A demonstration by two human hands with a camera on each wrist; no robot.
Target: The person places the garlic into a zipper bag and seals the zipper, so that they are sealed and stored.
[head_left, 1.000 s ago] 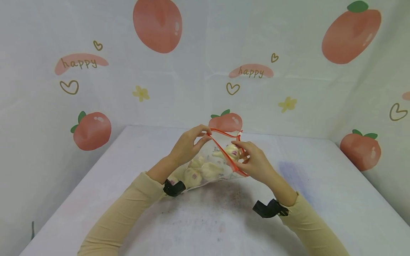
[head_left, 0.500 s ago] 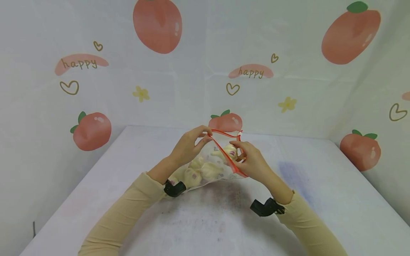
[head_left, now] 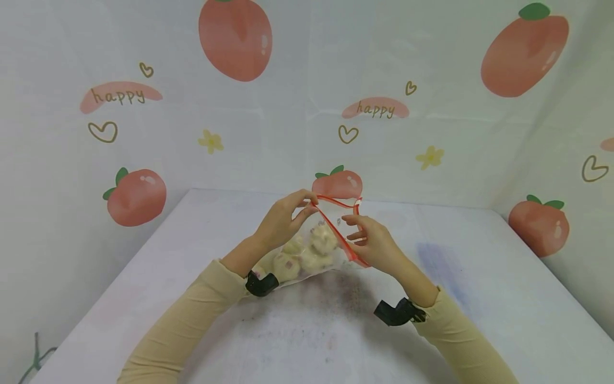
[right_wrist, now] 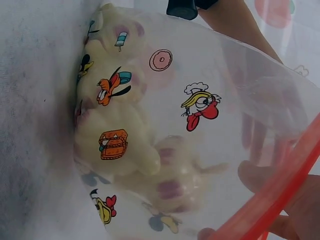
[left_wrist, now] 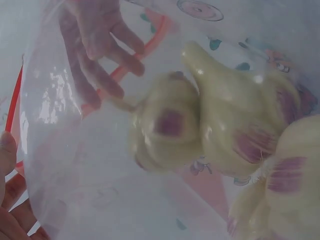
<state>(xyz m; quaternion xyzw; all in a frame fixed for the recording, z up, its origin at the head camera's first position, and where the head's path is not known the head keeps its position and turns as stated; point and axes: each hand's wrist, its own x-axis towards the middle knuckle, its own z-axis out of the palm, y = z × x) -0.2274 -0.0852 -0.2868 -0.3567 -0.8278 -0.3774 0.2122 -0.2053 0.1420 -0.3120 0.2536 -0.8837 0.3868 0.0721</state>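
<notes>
A clear zip bag [head_left: 338,234] with red zip edges and cartoon prints leans on the table, its mouth gaping toward the right. My left hand [head_left: 282,218] pinches the upper zip edge between thumb and fingers. At the mouth is my right hand [head_left: 376,240], its fingers loosely spread and nothing in them; its thumb lies by the near zip edge. Inside, a garlic bulb [head_left: 323,238] with a thin stalk rests on other garlic bulbs [head_left: 287,266]. Purple patches on several bulbs [left_wrist: 250,125] show in the left wrist view.
The white tabletop [head_left: 307,336] carries smudges and a blue stain [head_left: 440,266] on the right. A printed cloth [head_left: 288,122] with fruit and hearts stands behind and at the sides. A dark cord [head_left: 37,357] shows at the lower left.
My right hand has let go of a garlic bulb, which has moved leftward and down onto the others in the bag. My left hand keeps its pinch on the edge, nearly still.
</notes>
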